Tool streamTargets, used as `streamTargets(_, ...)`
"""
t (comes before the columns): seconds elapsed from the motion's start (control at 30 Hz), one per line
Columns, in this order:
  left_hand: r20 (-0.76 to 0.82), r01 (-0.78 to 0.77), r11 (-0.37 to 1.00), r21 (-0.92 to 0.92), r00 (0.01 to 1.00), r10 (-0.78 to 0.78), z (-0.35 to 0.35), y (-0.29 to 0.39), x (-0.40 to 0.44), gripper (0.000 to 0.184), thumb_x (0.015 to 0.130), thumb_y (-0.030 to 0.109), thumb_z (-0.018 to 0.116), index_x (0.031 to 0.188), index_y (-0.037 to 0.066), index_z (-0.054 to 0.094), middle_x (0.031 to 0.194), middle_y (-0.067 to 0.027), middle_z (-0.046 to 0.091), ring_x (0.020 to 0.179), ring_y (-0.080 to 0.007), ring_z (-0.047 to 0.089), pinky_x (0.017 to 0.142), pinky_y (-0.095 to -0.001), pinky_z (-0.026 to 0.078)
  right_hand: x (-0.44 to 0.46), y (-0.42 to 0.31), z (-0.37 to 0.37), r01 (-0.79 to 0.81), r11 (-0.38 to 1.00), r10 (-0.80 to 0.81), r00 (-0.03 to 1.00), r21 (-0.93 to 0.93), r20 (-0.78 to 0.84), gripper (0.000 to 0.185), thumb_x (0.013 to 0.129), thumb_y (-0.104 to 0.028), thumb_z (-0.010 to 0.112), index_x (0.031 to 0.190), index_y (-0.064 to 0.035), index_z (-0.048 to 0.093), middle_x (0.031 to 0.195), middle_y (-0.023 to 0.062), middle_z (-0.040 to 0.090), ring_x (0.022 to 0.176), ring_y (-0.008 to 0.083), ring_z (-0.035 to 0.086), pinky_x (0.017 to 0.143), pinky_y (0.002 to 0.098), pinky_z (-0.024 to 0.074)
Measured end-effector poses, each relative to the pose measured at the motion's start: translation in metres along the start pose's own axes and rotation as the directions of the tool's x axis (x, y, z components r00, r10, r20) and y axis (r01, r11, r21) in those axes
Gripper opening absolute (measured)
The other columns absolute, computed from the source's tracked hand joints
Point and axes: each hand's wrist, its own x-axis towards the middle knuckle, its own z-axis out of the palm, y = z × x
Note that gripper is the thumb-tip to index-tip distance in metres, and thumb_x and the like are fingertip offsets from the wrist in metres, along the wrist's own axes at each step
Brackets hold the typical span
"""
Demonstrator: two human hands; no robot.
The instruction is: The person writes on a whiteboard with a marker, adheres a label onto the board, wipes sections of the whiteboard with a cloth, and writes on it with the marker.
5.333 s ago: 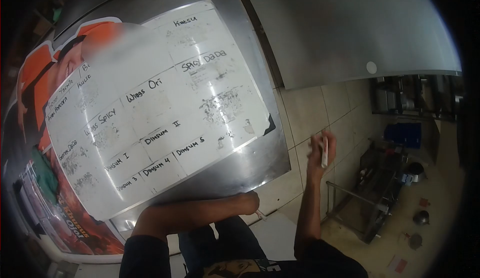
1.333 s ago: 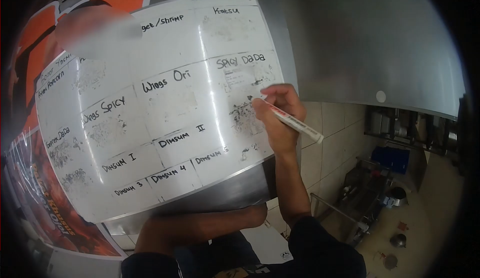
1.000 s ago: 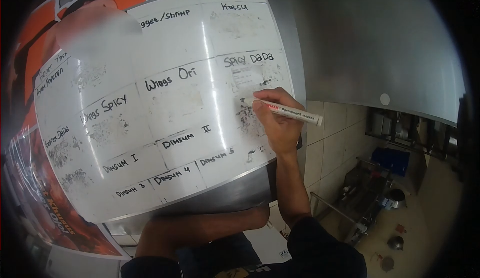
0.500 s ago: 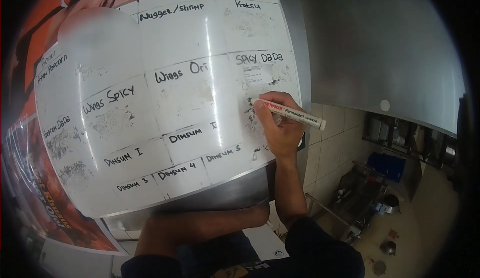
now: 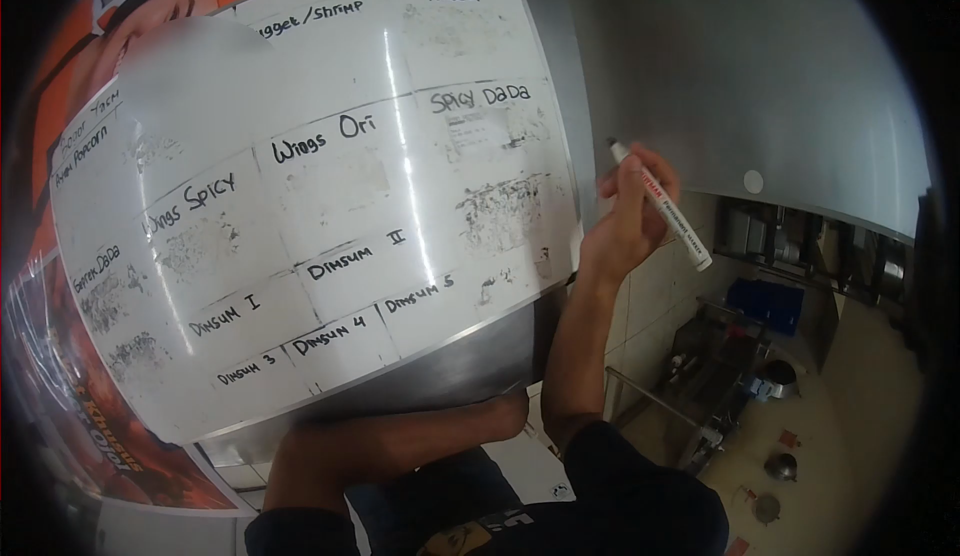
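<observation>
My right hand (image 5: 638,211) is closed around a white permanent marker (image 5: 668,206) with red and black print on its barrel. The marker's dark tip points up and left, just off the right edge of the whiteboard (image 5: 345,196). Handwritten labels in black fill the board's ruled boxes, among them Wings Ori, Spicy DaDa and Dimsum II. Dark smudges cover several boxes. My left forearm lies bent across my body below the board, and my left hand (image 5: 512,416) is near its lower edge with the fingers hidden.
A grey metal surface (image 5: 720,76) rises behind the board at the right. An orange and red poster (image 5: 90,376) lies at the left. Lower right, metal pots (image 5: 778,376), a blue object (image 5: 765,304) and a metal rack stand by the tiled wall.
My right hand has lifted off the smudged box under Spicy DaDa and moved right, past the board's edge, still holding the marker. The board has shifted left in view.
</observation>
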Motion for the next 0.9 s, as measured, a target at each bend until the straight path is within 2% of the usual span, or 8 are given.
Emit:
streamTargets(0.1,-0.036,-0.023,1.0,0.02,0.999,0.024,0.001,-0.004,-0.001,0.019,0.073,0.013,0.058,0.075,-0.003,0.07,0.08,-0.0233,0.066,0.075,-0.0352,0.063,0.074,-0.0428,0.05,0.025,-0.022,0.011,0.027,0.999,-0.027,1.0,-0.024,-0.009,0.021,0.093,-0.015,0.062,0.104,0.0023,0.063,0.085,0.0089,0.065,0.074,0.013,0.061,0.074,0.0272,0.0511)
streamTargets(0.23,0.023,-0.058,0.992,0.114,0.998,0.056,-0.002,-0.009,0.002,0.019,0.073,0.013,0.058,0.073,-0.002,0.07,0.079,-0.0225,0.066,0.075,-0.0354,0.062,0.075,-0.0427,0.049,0.101,-0.015,0.084,0.46,0.886,-0.441,0.802,0.053,0.404,0.023,0.094,-0.019,0.061,0.107,-0.0008,0.063,0.083,0.0121,0.068,0.074,0.0152,0.065,0.062,0.0314,0.0501)
streamTargets(0.3,0.221,-0.129,0.976,0.176,0.971,0.089,-0.013,-0.009,0.004,0.02,0.075,0.013,0.058,0.074,-0.003,0.069,0.08,-0.022,0.065,0.076,-0.0351,0.062,0.075,-0.0424,0.048,0.118,-0.022,0.146,0.59,0.806,-0.471,0.676,-0.034,0.567,0.023,0.094,-0.023,0.062,0.106,-0.0039,0.065,0.08,0.0127,0.068,0.073,0.0188,0.066,0.064,0.0328,0.051)
streamTargets(0.33,0.24,-0.138,0.975,0.174,0.966,0.094,-0.013,-0.009,0.004,0.02,0.075,0.013,0.057,0.075,-0.003,0.07,0.08,-0.0219,0.065,0.076,-0.035,0.062,0.076,-0.0429,0.048,0.118,-0.017,0.178,0.652,0.735,-0.424,0.657,-0.187,0.624,0.022,0.094,-0.022,0.061,0.107,-0.0049,0.066,0.098,0.0104,0.069,0.086,0.0229,0.067,0.073,0.0324,0.0538)
streamTargets(0.37,0.247,-0.145,0.974,0.171,0.964,0.1,-0.012,-0.01,0.004,0.021,0.075,0.014,0.057,0.075,-0.003,0.07,0.081,-0.0218,0.066,0.077,-0.0349,0.062,0.076,-0.0434,0.047,0.123,-0.002,0.212,0.578,0.784,-0.303,0.674,-0.225,0.674,0.05,0.082,-0.038,0.07,0.123,-0.011,0.058,0.118,0.0223,0.06,0.108,0.032,0.059,0.095,0.0442,0.0449)
streamTargets(0.5,0.284,-0.169,0.971,0.172,0.952,0.115,-0.008,-0.011,0.003,0.023,0.076,0.015,0.056,0.078,-0.002,0.071,0.082,-0.0213,0.066,0.077,-0.0345,0.062,0.077,-0.0454,0.047,0.116,0.019,0.267,0.741,0.636,-0.43,0.575,-0.218,0.696,0.041,0.078,-0.027,0.07,0.114,-0.0093,0.063,0.108,0.0174,0.064,0.099,0.0344,0.06,0.086,0.0438,0.0477)
streamTargets(0.7,0.305,-0.391,0.839,0.378,0.908,0.286,-0.054,-0.006,-0.002,0.022,0.081,0.019,0.057,0.08,0.001,0.069,0.08,-0.0157,0.063,0.077,-0.0259,0.058,0.074,-0.0404,0.043,0.08,-0.045,0.088,0.645,0.734,-0.283,0.575,-0.212,0.768,0.037,0.076,-0.017,0.069,0.111,-0.0108,0.065,0.105,0.0144,0.064,0.091,0.0322,0.059,0.079,0.0419,0.0488)
streamTargets(0.9,0.217,-0.267,0.899,0.348,0.955,0.2,-0.055,-0.006,-0.003,0.019,0.078,0.017,0.058,0.077,0.0,0.067,0.078,-0.0119,0.061,0.076,-0.0254,0.058,0.074,-0.0358,0.046,0.029,-0.034,-0.062,0.64,0.532,0.086,0.61,-0.554,0.788,0.036,0.073,-0.008,0.067,0.109,-0.0124,0.068,0.102,0.0114,0.064,0.083,0.0299,0.058,0.072,0.0399,0.0499)
